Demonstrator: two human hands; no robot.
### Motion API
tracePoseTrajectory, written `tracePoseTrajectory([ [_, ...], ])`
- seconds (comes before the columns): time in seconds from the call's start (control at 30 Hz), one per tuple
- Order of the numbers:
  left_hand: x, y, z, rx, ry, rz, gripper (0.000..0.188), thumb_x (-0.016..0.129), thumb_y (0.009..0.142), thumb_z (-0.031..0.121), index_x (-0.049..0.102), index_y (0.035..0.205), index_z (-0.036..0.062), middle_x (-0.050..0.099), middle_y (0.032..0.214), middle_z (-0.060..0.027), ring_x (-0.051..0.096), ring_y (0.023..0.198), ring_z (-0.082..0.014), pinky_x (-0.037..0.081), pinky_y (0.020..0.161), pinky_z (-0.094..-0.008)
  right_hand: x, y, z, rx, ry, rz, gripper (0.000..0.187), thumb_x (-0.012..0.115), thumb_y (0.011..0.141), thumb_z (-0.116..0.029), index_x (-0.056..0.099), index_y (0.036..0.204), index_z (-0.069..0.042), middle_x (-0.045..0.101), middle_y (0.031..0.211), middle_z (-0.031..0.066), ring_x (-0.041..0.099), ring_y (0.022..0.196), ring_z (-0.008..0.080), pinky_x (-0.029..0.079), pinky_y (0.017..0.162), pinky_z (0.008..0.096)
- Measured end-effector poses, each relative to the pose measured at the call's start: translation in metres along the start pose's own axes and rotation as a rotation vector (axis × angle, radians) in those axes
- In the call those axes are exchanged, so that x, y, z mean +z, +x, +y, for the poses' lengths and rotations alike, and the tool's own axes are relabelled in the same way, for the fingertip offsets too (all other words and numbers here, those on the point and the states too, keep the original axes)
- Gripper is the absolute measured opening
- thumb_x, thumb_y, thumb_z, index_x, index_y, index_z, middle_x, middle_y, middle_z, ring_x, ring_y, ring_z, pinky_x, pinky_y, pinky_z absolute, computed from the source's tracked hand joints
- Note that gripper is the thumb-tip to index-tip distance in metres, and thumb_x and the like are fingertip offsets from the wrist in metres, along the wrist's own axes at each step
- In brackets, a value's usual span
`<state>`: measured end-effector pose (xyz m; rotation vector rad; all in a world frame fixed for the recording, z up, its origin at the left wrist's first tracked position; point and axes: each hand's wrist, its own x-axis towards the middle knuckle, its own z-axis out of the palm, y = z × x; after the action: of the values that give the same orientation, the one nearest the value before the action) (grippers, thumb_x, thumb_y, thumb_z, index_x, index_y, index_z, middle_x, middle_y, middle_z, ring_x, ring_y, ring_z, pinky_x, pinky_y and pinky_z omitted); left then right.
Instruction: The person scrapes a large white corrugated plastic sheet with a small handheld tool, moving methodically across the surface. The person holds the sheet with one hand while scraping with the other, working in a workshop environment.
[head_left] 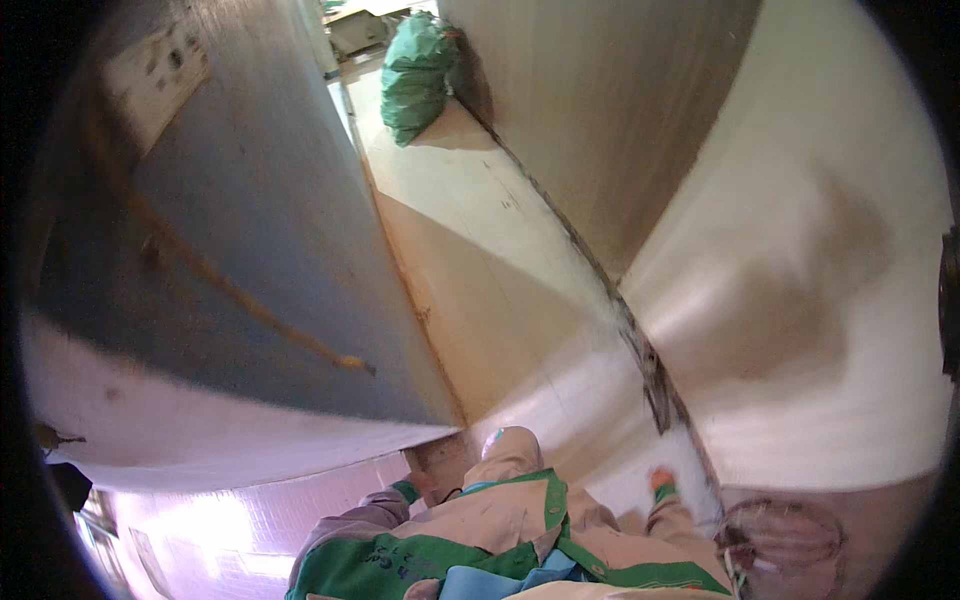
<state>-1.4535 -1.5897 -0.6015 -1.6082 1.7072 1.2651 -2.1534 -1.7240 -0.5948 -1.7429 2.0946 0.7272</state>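
A narrow passage floor (470, 220) runs from the near side to the far end, between a blue-grey left wall (300, 200) and a brown-and-pale right wall (600, 110). A green sack (416, 85) stands at the far end, beside the right wall, taking up much of the passage width. On the left wall are a pale panel (158, 80) and a yellowish cord (265, 312). A dark strip (650, 370) follows the foot of the right wall. A coil (785, 535) lies at near right.

The left hand (424, 486), partly covered by its cuff, and the right hand (661, 479) are both low on the near side, well apart from the sack; the right is nearer the coil. Both are small and blurred: how far each is open, and whether it has hold of anything, cannot be told. The coil's material is unclear.

The sack's long axis is roughly upright, top tilting slightly right; the coil is rounded, wider left to right.
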Motion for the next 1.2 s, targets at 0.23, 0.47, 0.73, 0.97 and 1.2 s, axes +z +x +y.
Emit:
tracePoseTrajectory([
  [0.23,-0.227,0.175,0.142,-0.040,-0.685,0.272,0.073,0.067,0.090,0.057,0.062,0.140,0.0042,0.066,0.136,-0.0205,0.063,0.128,-0.0323,0.045,0.112,-0.0406,-0.486,0.275,-0.081,-0.323,1.234,0.683,0.034,0.062,0.102,-0.026,0.069,0.122,0.000,0.071,0.093,0.0091,0.065,0.081,0.0192,0.053,0.072,0.0352],
  [0.47,-0.447,0.288,0.126,-0.178,-0.634,0.324,0.051,0.075,0.085,0.048,0.077,0.117,0.0080,0.078,0.105,-0.0157,0.074,0.099,-0.0306,0.055,0.094,-0.0406,-0.420,0.357,-0.154,-0.278,0.420,-0.147,0.055,0.060,0.097,-0.048,0.069,0.128,-0.004,0.071,0.124,0.0222,0.066,0.119,0.0367,0.049,0.104,0.0443],
  [0.73,-0.688,0.316,-0.022,-0.426,-0.854,0.667,0.052,0.064,0.087,0.057,0.080,0.106,0.0116,0.077,0.105,-0.0165,0.072,0.102,-0.0328,0.054,0.093,-0.0459,-0.423,0.539,-0.263,-0.151,0.102,-0.603,0.060,0.065,0.093,-0.044,0.064,0.134,0.000,0.062,0.137,0.0252,0.059,0.129,0.0386,0.044,0.111,0.0459],
  [0.97,-0.763,0.329,-0.082,-0.643,-0.817,0.470,0.041,0.065,0.085,0.049,0.083,0.088,0.0132,0.079,0.097,-0.0118,0.074,0.093,-0.0273,0.057,0.091,-0.0394,-0.702,0.819,-0.512,-0.162,0.123,-0.233,0.067,0.068,0.089,-0.041,0.059,0.140,0.003,0.054,0.147,0.0278,0.052,0.138,0.0402,0.040,0.117,0.0472],
  [1.2,-0.898,0.396,-0.078,-0.718,-1.167,0.535,0.031,0.071,0.081,0.043,0.081,0.080,0.0137,0.078,0.084,-0.0056,0.074,0.076,-0.0222,0.058,0.084,-0.0364,-1.074,0.972,-0.937,-0.811,0.732,0.195,0.046,0.067,0.092,-0.037,0.071,0.120,0.000,0.073,0.118,0.0209,0.070,0.109,0.0330,0.053,0.096,0.0425],
])
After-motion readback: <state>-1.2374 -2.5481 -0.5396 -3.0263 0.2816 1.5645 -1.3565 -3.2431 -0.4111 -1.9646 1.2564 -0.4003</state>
